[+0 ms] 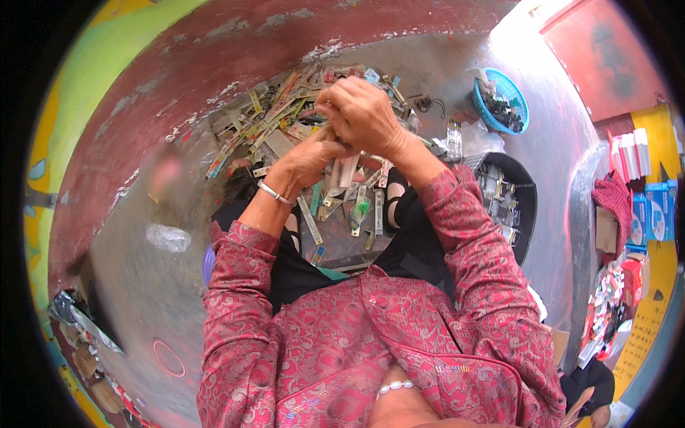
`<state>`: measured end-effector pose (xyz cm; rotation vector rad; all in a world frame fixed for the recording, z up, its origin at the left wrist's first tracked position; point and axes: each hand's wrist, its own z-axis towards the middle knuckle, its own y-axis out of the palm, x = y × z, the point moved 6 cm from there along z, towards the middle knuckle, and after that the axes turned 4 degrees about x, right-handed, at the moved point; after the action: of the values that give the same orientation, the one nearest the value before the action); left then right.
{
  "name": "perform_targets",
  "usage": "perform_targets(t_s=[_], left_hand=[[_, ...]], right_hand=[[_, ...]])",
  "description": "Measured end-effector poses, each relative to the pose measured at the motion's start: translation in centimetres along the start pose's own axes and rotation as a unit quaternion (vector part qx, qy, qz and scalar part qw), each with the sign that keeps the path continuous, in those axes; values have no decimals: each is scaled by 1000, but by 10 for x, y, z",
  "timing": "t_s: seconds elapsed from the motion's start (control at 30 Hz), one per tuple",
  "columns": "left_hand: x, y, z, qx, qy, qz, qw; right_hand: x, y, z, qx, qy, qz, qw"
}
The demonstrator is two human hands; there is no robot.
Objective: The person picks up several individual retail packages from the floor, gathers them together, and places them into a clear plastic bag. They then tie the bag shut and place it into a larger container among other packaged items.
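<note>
Over a heap of scraps my two hands meet with curled fingers. My right hand (362, 118) is closed above and to the right of my left hand (314, 158), which is pinched shut with a white bangle at its wrist. What lies between the fingers is hidden. Just beneath them are pale, see-through flat pieces (344, 172); I cannot tell whether they hang from the fingers or lie in the heap. The heap (275, 107) holds many narrow printed strips and plastic pieces. Between my feet lie more strips (310, 220) and a small green item (362, 208).
A black tub (528, 214) of clear and silvery pieces stands right of my knee. Beyond it is a blue basket (519, 93) with dark bits, near a clear plastic bag (479, 139). Crumpled plastic (168, 237) lies left. Blue boxes (653, 214) stand at far right.
</note>
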<state>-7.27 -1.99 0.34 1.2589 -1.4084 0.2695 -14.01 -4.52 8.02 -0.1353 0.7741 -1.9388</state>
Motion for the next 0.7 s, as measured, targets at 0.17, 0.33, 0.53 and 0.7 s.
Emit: perform_targets(t_s=[0.17, 0.33, 0.53, 0.7], left_hand=[[-1, 9, -11, -106, -3, -14, 994], [23, -4, -20, -53, 64, -86, 993], [22, 6, -18, -118, 39, -81, 989], [7, 11, -19, -163, -20, -68, 984]], right_hand=[[90, -48, -3, 138, 209, -146, 957], [126, -58, -42, 129, 584, 227, 768], [74, -2, -41, -165, 506, 457, 713], [62, -1, -32, -126, 509, 503, 687]])
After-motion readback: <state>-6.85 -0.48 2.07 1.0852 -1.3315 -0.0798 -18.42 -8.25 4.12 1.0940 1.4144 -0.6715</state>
